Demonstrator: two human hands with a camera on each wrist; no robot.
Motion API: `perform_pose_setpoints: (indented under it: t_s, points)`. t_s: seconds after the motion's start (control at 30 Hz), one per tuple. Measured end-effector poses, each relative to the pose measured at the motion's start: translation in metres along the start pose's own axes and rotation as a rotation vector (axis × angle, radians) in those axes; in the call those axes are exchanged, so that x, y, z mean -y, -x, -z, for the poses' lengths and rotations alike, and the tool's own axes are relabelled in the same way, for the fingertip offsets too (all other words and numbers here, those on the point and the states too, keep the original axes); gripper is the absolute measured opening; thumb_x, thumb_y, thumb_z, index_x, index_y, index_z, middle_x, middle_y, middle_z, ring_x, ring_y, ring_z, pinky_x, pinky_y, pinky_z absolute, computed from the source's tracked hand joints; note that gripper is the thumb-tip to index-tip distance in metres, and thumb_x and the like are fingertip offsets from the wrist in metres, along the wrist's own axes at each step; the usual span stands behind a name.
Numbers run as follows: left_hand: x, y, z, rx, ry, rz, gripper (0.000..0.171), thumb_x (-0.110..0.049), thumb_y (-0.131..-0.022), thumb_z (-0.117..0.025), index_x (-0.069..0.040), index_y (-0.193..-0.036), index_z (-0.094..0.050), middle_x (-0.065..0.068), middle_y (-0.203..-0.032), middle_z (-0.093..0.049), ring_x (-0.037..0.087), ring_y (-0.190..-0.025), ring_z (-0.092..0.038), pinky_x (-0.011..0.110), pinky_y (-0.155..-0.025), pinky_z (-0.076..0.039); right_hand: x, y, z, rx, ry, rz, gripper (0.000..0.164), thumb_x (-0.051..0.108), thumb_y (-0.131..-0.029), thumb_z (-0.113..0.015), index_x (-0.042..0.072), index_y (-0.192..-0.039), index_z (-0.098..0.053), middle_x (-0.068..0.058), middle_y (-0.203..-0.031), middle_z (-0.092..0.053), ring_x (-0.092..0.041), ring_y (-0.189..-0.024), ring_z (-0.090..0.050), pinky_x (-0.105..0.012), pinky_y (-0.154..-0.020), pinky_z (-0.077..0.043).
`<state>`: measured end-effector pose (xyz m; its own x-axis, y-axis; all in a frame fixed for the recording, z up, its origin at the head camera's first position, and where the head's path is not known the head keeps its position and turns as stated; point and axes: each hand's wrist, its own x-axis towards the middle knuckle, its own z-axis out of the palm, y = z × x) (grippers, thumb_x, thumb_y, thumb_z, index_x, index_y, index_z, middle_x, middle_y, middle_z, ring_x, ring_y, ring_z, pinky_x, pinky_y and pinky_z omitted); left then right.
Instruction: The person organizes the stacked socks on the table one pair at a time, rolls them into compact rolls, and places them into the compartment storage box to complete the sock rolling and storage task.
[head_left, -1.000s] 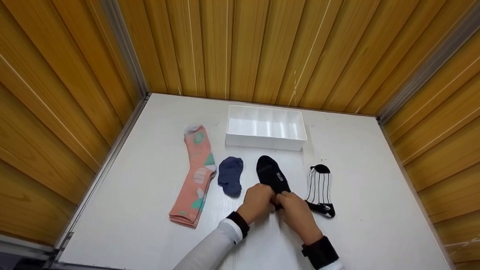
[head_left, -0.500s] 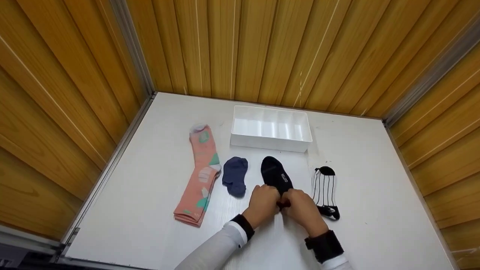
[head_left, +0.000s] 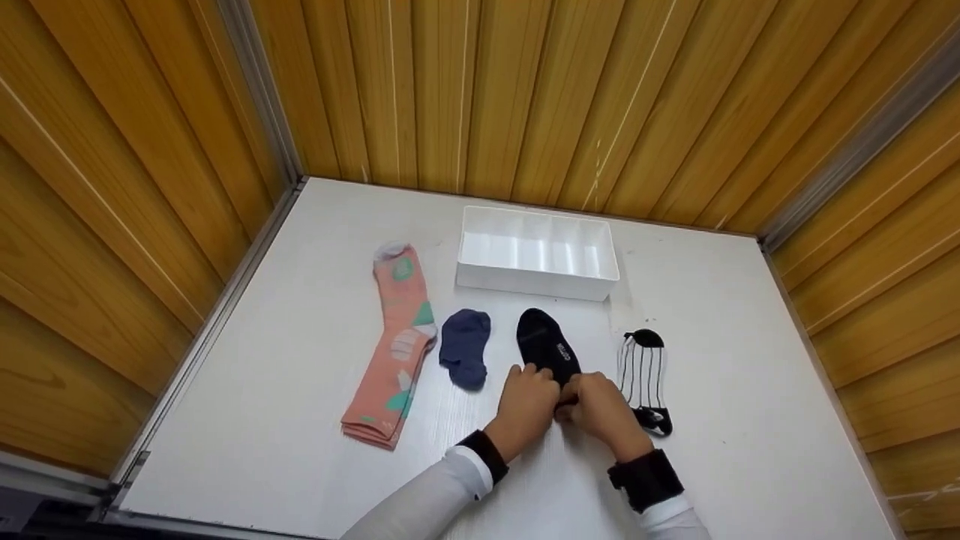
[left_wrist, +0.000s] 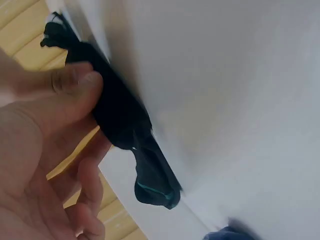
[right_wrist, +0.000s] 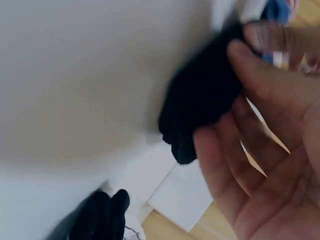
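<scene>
A black sock (head_left: 544, 341) with pale lettering lies toe-away in the middle of the white table. My left hand (head_left: 527, 405) pinches its near end between thumb and fingers. Close beside it, my right hand (head_left: 600, 409) pinches the same end from the right. In the left wrist view the black sock (left_wrist: 117, 110) hangs across the left fingertips. The right wrist view has the sock (right_wrist: 202, 92) bunched dark under the right thumb and fingers. Hands cover the cuff in the head view. Left of the black sock lies a short blue sock (head_left: 465, 349).
A long pink sock (head_left: 397, 337) with green and white patches lies at the left. A sheer black-striped sock (head_left: 643, 375) lies just right of my right hand. Behind the socks stands a white divided box (head_left: 536, 281). Wood-patterned walls (head_left: 495, 97) enclose the table.
Both hands stay at the near end of the black sock, their fingers shifting on the cuff. The head view has drifted slightly. The other socks and the box lie as before.
</scene>
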<state>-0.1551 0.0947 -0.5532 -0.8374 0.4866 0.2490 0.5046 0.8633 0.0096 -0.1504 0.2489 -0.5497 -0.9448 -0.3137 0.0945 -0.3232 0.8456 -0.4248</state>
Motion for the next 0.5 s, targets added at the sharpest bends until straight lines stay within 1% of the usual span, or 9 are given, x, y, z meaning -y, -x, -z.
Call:
perform_pose_setpoints:
  t_s: [0.07,0.1,0.17,0.27,0.33,0.37,0.4,0.43,0.5]
  points:
    - [-0.003,0.001,-0.001,-0.012,-0.019,-0.008,0.013,-0.037,-0.079,-0.081,-0.025,-0.080,-0.075,-0.006,-0.085,-0.070,0.017,-0.080,-0.063,0.033,-0.072,-0.047,-0.001,-0.002,0.002,0.027,-0.048,-0.033,0.018,0.007,-0.065,-0.090,0.019,-0.074,-0.080,0.008,-0.075,-0.071,-0.010,-0.068,-0.062,-0.028,-0.065,-0.051]
    - [-0.003,0.001,-0.001,-0.012,-0.011,-0.008,0.013,-0.037,-0.079,-0.081,-0.025,-0.079,-0.075,-0.006,-0.084,-0.070,0.017,-0.079,-0.064,0.033,-0.071,-0.047,-0.001,-0.002,0.002,0.026,-0.059,-0.044,0.018,0.006,-0.064,-0.090,0.019,-0.073,-0.080,0.008,-0.075,-0.071,-0.009,-0.067,-0.062,-0.027,-0.065,-0.051]
    - [-0.001,-0.002,-0.003,0.001,0.038,0.002,0.015,-0.035,-0.077,-0.083,-0.023,-0.076,-0.074,-0.005,-0.082,-0.071,0.017,-0.077,-0.065,0.034,-0.070,-0.049,0.001,0.001,0.001,0.004,-0.038,-0.045,0.019,0.006,-0.065,-0.089,0.019,-0.073,-0.079,0.007,-0.075,-0.070,-0.009,-0.068,-0.062,-0.029,-0.065,-0.051]
    - [0.005,-0.008,-0.005,0.053,0.162,0.034,0.018,-0.032,-0.073,-0.086,-0.021,-0.069,-0.072,-0.003,-0.077,-0.072,0.019,-0.074,-0.068,0.036,-0.068,-0.050,0.006,0.009,-0.006,-0.060,0.087,-0.001,0.018,0.003,-0.067,-0.087,0.016,-0.075,-0.076,0.005,-0.077,-0.066,-0.015,-0.071,-0.061,-0.034,-0.065,-0.051]
    - [0.010,-0.012,-0.006,0.102,0.246,0.063,0.019,-0.030,-0.071,-0.087,-0.021,-0.064,-0.072,-0.003,-0.074,-0.073,0.019,-0.074,-0.069,0.038,-0.067,-0.051,0.009,0.013,-0.012,-0.111,0.185,0.052,0.017,0.002,-0.069,-0.085,0.012,-0.075,-0.073,0.002,-0.078,-0.062,-0.020,-0.072,-0.060,-0.037,-0.065,-0.052]
    - [0.011,-0.014,-0.006,0.121,0.272,0.073,0.018,-0.031,-0.070,-0.088,-0.022,-0.063,-0.073,-0.004,-0.073,-0.073,0.019,-0.073,-0.069,0.038,-0.067,-0.052,0.010,0.015,-0.015,-0.128,0.223,0.071,0.018,0.002,-0.070,-0.086,0.010,-0.075,-0.071,0.001,-0.079,-0.060,-0.021,-0.073,-0.059,-0.038,-0.065,-0.052]
    - [0.013,-0.014,-0.006,0.136,0.286,0.078,0.018,-0.031,-0.070,-0.089,-0.024,-0.062,-0.074,-0.005,-0.072,-0.073,0.019,-0.073,-0.069,0.038,-0.068,-0.052,0.010,0.015,-0.017,-0.144,0.250,0.084,0.018,0.002,-0.070,-0.086,0.010,-0.075,-0.070,0.000,-0.079,-0.059,-0.022,-0.074,-0.059,-0.039,-0.065,-0.052]
    - [0.014,-0.015,-0.005,0.142,0.287,0.080,0.018,-0.032,-0.069,-0.089,-0.025,-0.062,-0.074,-0.005,-0.072,-0.073,0.019,-0.074,-0.069,0.038,-0.069,-0.051,0.010,0.015,-0.018,-0.147,0.252,0.087,0.018,0.002,-0.070,-0.086,0.010,-0.075,-0.071,0.000,-0.079,-0.059,-0.023,-0.075,-0.060,-0.039,-0.065,-0.052]
    - [0.014,-0.013,-0.004,0.130,0.231,0.067,0.017,-0.035,-0.070,-0.089,-0.025,-0.067,-0.075,-0.006,-0.075,-0.074,0.019,-0.076,-0.068,0.038,-0.070,-0.051,0.007,0.011,-0.016,-0.122,0.206,0.079,0.017,0.003,-0.069,-0.087,0.011,-0.075,-0.073,0.002,-0.079,-0.062,-0.021,-0.075,-0.061,-0.038,-0.067,-0.053]
